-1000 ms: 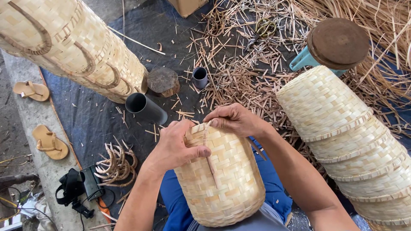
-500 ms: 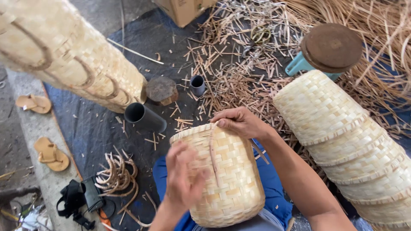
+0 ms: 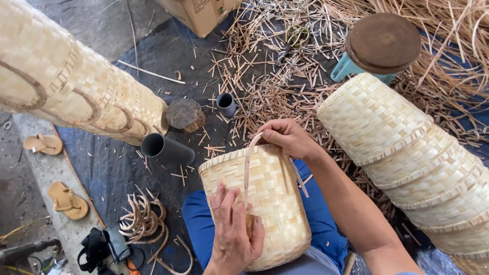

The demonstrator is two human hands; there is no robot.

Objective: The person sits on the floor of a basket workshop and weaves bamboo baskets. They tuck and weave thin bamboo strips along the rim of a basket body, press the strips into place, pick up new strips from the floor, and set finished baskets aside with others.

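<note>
A pale woven bamboo basket [image 3: 277, 191] lies on my lap, its rim pointing away from me. A thin bamboo strip [image 3: 246, 165] runs from the rim down the basket's side. My right hand [image 3: 287, 137] pinches the strip's upper end at the rim. My left hand [image 3: 233, 229] presses flat on the basket's side near its base, fingers closed over the strip's lower end.
A stack of nested baskets [image 3: 412, 153] lies at right, and another stack with handles [image 3: 66, 86] at upper left. Two dark tubes [image 3: 165, 148] [image 3: 226, 104], a wood block [image 3: 186, 114], curved handle loops [image 3: 142, 224], sandals [image 3: 63, 199], scissors [image 3: 295, 35] and a round stool [image 3: 379, 43] lie among bamboo scraps.
My left hand has slid from the basket's rim down its side toward the base. The right hand stays at the rim. The view has tilted slightly.
</note>
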